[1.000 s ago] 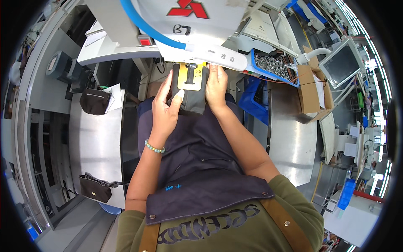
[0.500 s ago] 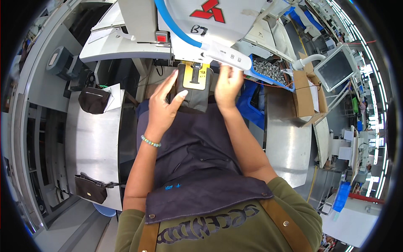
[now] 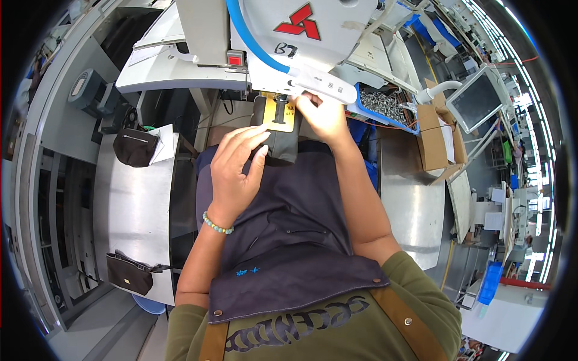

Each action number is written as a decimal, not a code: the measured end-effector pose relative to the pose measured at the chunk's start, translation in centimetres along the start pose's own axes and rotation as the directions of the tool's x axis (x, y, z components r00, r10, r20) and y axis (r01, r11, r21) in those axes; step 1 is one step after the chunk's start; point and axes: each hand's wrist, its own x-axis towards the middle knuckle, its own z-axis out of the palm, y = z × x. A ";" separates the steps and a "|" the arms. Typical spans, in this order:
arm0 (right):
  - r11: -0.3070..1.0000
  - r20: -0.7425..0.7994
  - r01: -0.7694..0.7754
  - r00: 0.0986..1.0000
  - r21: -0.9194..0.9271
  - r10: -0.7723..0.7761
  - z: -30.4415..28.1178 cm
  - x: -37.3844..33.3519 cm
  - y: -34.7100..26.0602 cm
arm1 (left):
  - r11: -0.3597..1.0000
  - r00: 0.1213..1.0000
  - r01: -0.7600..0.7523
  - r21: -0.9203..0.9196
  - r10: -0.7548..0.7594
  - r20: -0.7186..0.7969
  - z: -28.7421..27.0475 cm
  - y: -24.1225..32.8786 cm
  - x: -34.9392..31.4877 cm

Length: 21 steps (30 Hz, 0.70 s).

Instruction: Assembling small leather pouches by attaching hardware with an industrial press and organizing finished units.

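Workshop bay, fitted with a white machine [image 3: 337,48] as landmark, a blue tube [image 3: 242,27] curving over its front and a red switch [image 3: 235,58] on its left side. Below and left of the machine: one metal table [image 3: 135,204], bearing a zipped dark pouch [image 3: 135,147] and a flat dark pouch [image 3: 129,274]. Right of the machine: a blue tray [image 3: 357,108] of loose metal fittings; beyond it, a cardboard box [image 3: 430,144] and a tilted screen [image 3: 478,97]. Directly below the machine's front: one dark fabric piece [image 3: 283,147], far end under the machine, overlaid by a yellow plate [image 3: 271,114] with a dark slot-shaped centre. Risks, as judged: the fabric piece could skew beneath the plate, since the left hand's contact looks light; fingertips could be pinched, should the machine's front come down with the right hand so near. Left hand [image 3: 235,177], below the machine: fingers loosely extended, thumb well apart from them; fingertips at the plate's lower left corner, thumb tip seemingly on the fabric piece, nothing gripped. Right hand [image 3: 325,117], just below the machine's front: thumb extended beside the plate, other fingers bent; whether they meet on anything cannot be told.
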 end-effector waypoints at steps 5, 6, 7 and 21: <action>0.934 -0.022 0.187 0.979 -0.305 -0.204 0.7 -1.5 -2.0 | 0.998 0.998 -0.052 0.032 0.051 0.021 0.9 0.0 0.1; 0.901 -0.007 0.257 0.961 -0.351 -0.277 0.6 -1.9 -1.7 | 0.998 0.998 -0.055 0.028 0.054 0.020 1.2 0.2 0.2; 0.797 0.061 0.408 0.902 -0.446 -0.428 0.7 -2.0 -1.9 | 0.992 0.995 -0.097 0.086 0.094 0.033 1.3 0.3 0.3; 0.712 0.247 0.362 0.932 -0.601 -0.265 1.3 -5.2 -3.9 | 0.953 0.973 -0.148 0.264 0.093 0.210 2.9 -1.0 0.2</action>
